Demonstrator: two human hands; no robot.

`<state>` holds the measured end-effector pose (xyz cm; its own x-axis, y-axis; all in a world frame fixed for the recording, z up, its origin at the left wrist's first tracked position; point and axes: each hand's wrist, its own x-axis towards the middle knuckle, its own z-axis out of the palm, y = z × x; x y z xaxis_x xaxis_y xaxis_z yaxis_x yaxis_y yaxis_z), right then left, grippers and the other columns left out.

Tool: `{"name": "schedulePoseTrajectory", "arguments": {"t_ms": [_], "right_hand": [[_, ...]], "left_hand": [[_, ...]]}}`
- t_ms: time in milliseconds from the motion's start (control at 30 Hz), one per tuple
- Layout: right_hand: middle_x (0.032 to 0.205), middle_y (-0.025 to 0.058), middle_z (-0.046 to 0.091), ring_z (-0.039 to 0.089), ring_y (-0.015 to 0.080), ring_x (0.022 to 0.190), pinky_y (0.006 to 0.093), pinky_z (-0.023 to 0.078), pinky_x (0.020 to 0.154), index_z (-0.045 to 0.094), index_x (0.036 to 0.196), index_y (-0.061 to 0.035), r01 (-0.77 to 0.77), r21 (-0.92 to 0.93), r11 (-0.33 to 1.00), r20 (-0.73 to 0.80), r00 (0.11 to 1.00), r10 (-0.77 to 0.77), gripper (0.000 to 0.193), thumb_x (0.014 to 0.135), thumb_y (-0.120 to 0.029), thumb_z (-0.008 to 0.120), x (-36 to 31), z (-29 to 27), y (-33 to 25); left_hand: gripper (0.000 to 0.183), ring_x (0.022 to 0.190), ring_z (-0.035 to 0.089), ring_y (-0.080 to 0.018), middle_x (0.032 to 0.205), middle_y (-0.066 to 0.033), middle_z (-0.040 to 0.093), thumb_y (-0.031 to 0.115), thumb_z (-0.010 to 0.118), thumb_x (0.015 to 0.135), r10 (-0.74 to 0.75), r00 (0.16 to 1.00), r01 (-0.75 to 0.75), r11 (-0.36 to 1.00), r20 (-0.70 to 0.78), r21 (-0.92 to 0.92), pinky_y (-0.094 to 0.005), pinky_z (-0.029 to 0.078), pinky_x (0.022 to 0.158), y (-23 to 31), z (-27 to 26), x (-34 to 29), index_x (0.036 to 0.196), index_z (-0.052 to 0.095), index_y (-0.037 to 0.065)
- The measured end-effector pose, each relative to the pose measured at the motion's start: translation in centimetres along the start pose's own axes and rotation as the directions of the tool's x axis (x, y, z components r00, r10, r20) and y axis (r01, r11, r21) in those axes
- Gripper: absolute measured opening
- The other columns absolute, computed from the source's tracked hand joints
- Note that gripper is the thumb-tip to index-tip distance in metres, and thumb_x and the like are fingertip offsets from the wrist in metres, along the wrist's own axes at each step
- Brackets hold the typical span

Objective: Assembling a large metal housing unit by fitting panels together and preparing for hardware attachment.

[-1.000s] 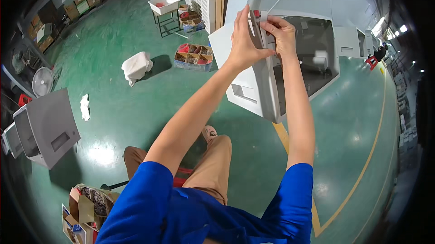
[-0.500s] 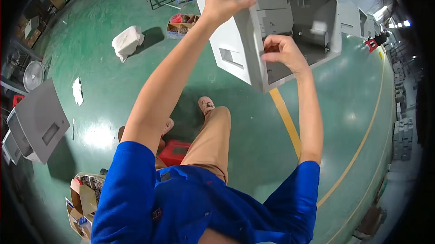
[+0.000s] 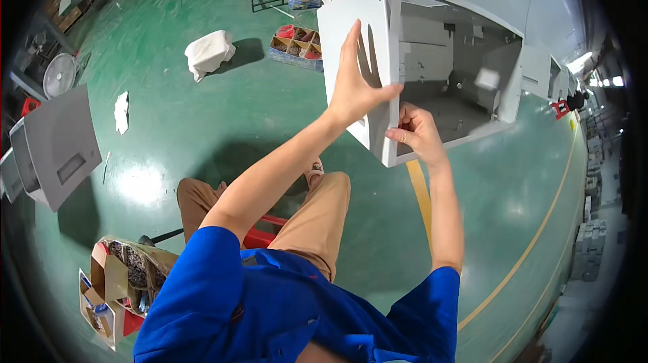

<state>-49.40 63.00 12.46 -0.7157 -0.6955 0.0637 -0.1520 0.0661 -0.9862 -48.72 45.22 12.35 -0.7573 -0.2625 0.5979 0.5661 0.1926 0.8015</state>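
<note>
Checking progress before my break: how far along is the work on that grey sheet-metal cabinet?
Done: the open grey sheet-metal cabinet stands assembled as a shell. In hand: the left hand lies flat on its side panel, and the right hand pinches the front edge. Left: the inside looks bare, and another grey metal housing waits aside.

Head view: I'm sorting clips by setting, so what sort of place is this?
Probably a factory assembly floor: a green painted floor with a yellow lane line, open-faced grey sheet-metal cabinet under both hands, and cardboard trays of small parts.

The left hand (image 3: pixel 354 86) is laid flat on the panel (image 3: pixel 354 19) left of the cabinet (image 3: pixel 452 66). The right hand (image 3: pixel 418 133) is placed at the cabinet's lower front edge. A box (image 3: pixel 118 282) is set on the floor (image 3: pixel 202 120) at lower left.
</note>
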Motion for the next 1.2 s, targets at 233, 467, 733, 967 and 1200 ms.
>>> {"name": "schedulePoseTrajectory", "arguments": {"t_ms": [233,467,733,967,1200], "right_hand": [[0.062,-0.0015,0.053,0.05,0.0029,0.054,0.0177,0.042,0.045,0.045,0.069,-0.0058,0.046,0.018,0.999,0.021,0.999,-0.046,0.025,0.074,-0.014,0.069,0.5,1.7,-1.6],[0.06,-0.0022,0.051,0.049,0.0024,0.051,0.0173,0.04,0.042,0.044,0.069,-0.0059,0.006,0.038,0.999,0.009,1.0,-0.006,0.026,0.074,-0.014,0.068,0.7,2.5,-2.5],[0.058,-0.0043,0.046,0.042,0.001,0.049,0.0158,0.034,0.041,0.043,0.067,-0.007,-0.009,-0.002,1.0,-0.012,1.0,0.009,0.029,0.073,-0.017,0.07,1.4,4.1,-2.9],[0.058,-0.0028,0.048,0.042,0.0017,0.047,0.0168,0.035,0.041,0.045,0.067,-0.0057,0.005,-0.036,0.999,-0.054,0.999,-0.007,0.026,0.072,-0.012,0.07,1.4,4.9,-2.3],[0.06,-0.0011,0.052,0.045,0.0034,0.046,0.018,0.037,0.04,0.052,0.071,-0.0025,-0.039,-0.077,0.996,-0.072,0.997,0.034,0.018,0.071,-0.009,0.069,2.0,4.3,-2.4]], "left_hand": [[0.088,0.124,0.031,-0.0242,0.13,-0.0153,0.037,0.024,0.076,0.057,-0.058,0.982,0.042,0.995,-0.18,-0.092,-0.0382,0.026,0.099,0.4,-1.8,6.5,0.13,0.031,0.001],[0.064,0.108,0.048,-0.0202,0.116,-0.0161,0.05,0.02,0.073,0.062,-0.044,0.961,0.008,0.991,-0.275,-0.131,-0.0307,0.04,0.087,0.7,-2.4,10.0,0.116,0.048,-0.002],[0.056,0.095,0.055,-0.0213,0.101,-0.0178,0.058,0.032,0.073,0.06,-0.216,0.905,0.203,0.976,-0.367,-0.074,-0.0303,0.043,0.08,3.4,-3.8,11.4,0.1,0.057,-0.004],[0.049,0.076,0.058,-0.0198,0.082,-0.0157,0.061,0.04,0.071,0.059,-0.25,0.859,0.278,0.961,-0.447,-0.003,-0.0306,0.045,0.07,3.4,-3.6,11.8,0.082,0.059,-0.002],[0.051,0.074,0.058,-0.0222,0.079,-0.0175,0.061,0.045,0.062,0.071,-0.268,0.86,0.324,0.944,-0.434,0.06,-0.0312,0.045,0.07,3.1,-3.1,13.1,0.08,0.057,-0.005]]}}
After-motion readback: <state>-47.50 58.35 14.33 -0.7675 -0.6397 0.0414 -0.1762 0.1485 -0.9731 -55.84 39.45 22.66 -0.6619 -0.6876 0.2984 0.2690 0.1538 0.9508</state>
